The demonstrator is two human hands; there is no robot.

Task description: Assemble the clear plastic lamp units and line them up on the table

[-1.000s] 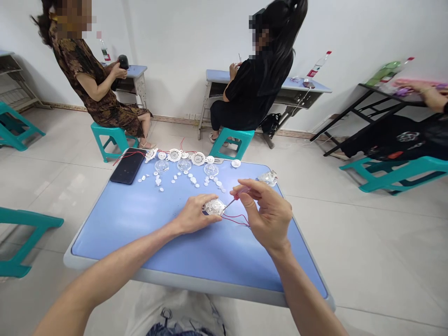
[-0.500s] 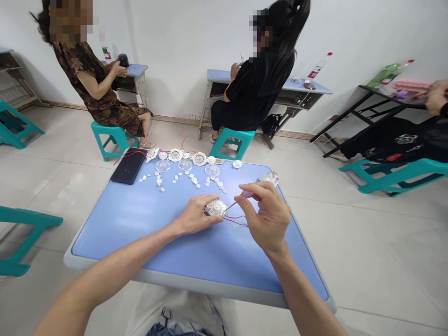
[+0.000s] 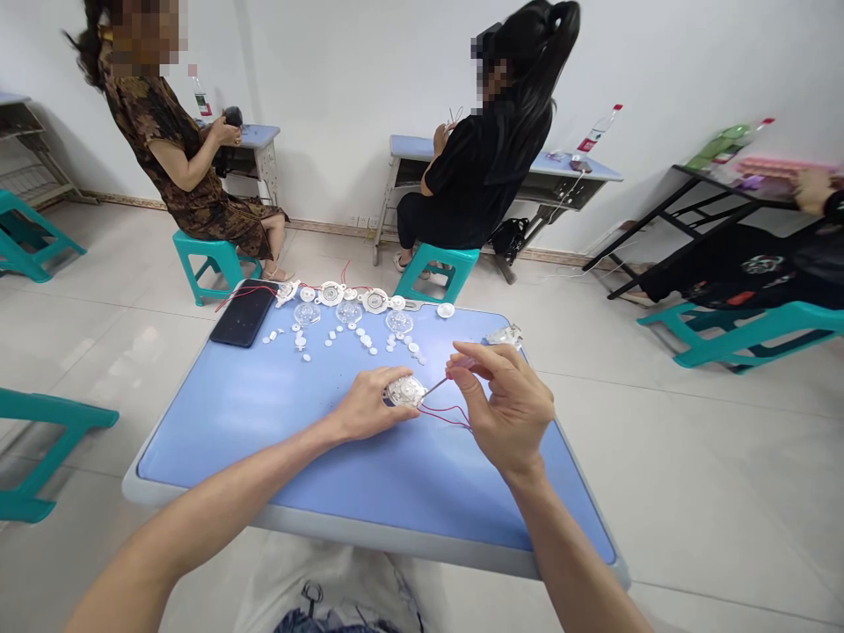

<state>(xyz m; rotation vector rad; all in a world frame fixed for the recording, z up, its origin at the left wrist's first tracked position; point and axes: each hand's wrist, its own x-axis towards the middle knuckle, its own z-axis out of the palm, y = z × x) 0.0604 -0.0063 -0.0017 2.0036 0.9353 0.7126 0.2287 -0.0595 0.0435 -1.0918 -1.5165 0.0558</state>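
Observation:
My left hand grips a round, whitish disc-shaped part by its rim, thumb and fingers on opposite sides, low over the blue table. Between the thumb and fingers of my right hand is the pinkish handle of a screwdriver. Its thin metal shaft slants down to the disc's right edge, where the tip seems to touch; the exact contact is too small to make out. Red wires trail from the disc toward my right hand and pass behind it.
Along the table's far edge lie round white housings, clear discs and several small white pieces. A black phone rests at the far left, a clear bag at the far right. Other people sit beyond on teal stools.
The fingers of my right hand have shifted on the screwdriver's handle, and that hand sits slightly farther right. My left hand and the disc have stayed in place.

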